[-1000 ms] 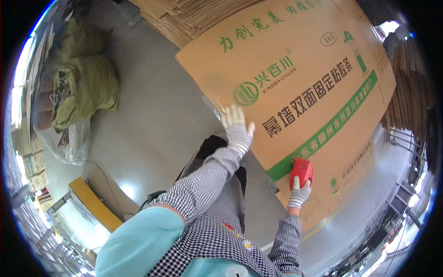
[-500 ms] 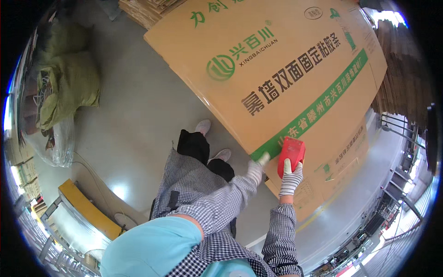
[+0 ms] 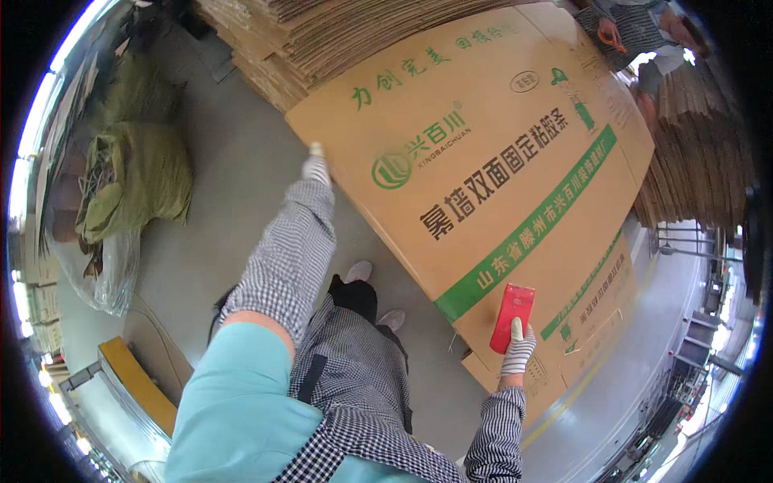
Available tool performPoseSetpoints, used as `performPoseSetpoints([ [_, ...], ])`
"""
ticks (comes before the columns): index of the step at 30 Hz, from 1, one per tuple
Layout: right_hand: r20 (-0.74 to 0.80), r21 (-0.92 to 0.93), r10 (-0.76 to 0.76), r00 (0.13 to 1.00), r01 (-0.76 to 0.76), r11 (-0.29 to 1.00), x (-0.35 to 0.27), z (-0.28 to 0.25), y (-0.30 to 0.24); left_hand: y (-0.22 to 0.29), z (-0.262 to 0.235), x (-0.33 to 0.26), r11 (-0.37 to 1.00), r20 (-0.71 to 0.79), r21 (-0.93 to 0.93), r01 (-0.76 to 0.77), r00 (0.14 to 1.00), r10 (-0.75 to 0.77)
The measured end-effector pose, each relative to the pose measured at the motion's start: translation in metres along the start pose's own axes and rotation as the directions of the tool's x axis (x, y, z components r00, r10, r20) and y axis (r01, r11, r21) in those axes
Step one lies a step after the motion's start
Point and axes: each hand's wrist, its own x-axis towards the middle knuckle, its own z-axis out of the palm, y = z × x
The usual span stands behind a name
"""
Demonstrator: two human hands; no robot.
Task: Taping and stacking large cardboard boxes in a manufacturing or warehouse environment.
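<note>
A large flattened cardboard carton (image 3: 515, 189), with dark and green print and a green band, lies flat before me. My left hand (image 3: 316, 167), in a striped glove with pale fingertips, is stretched far forward at the carton's left edge. Its visible fingers point away from me; any part under the edge is hidden. In my right hand (image 3: 518, 352), also gloved, is a red block-shaped hand tool (image 3: 514, 315), with the thumb along its near end. The tool is over the carton's near part, beyond the green band; whether it touches the cardboard I cannot tell.
Stacked cardboard sheets (image 3: 322, 44) rise behind the carton, and another stack (image 3: 696, 149) stands at the right. A co-worker's hand (image 3: 609, 34) is at the upper right, by something orange. Woven sacks (image 3: 153, 173) stand at the left, near a yellow-edged metal frame (image 3: 137, 382).
My left hand has moved from the carton's near corner, beside the tool, far up along its left edge. The red tool has turned more upright in my right hand. More of the back stack shows.
</note>
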Motion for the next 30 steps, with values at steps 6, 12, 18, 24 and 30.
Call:
performPoseSetpoints([
  [6,-0.131,0.468,0.257,0.958,-0.169,0.868,-0.102,-0.035,-0.022,0.031,0.041,-0.068,0.984,0.137,0.079,0.158,0.976,-0.168],
  [12,-0.03,0.785,0.409,0.912,-0.232,0.575,-0.162,-0.002,-0.043,-0.092,-0.058,-0.092,0.827,0.171,0.055,0.559,0.811,-0.56],
  [18,-0.116,0.774,0.444,0.889,-0.199,0.601,-0.176,0.028,-0.041,-0.111,-0.033,-0.094,0.633,0.19,0.281,0.721,0.604,-0.774],
  [24,-0.203,0.841,0.524,0.827,-0.127,0.525,-0.242,0.025,-0.031,-0.104,0.015,-0.086,0.764,0.29,0.197,0.614,0.708,-0.644],
  [30,-0.24,0.876,0.539,0.808,-0.059,0.479,-0.282,0.018,-0.008,-0.088,0.057,-0.124,0.763,0.296,0.091,0.64,0.714,-0.634],
])
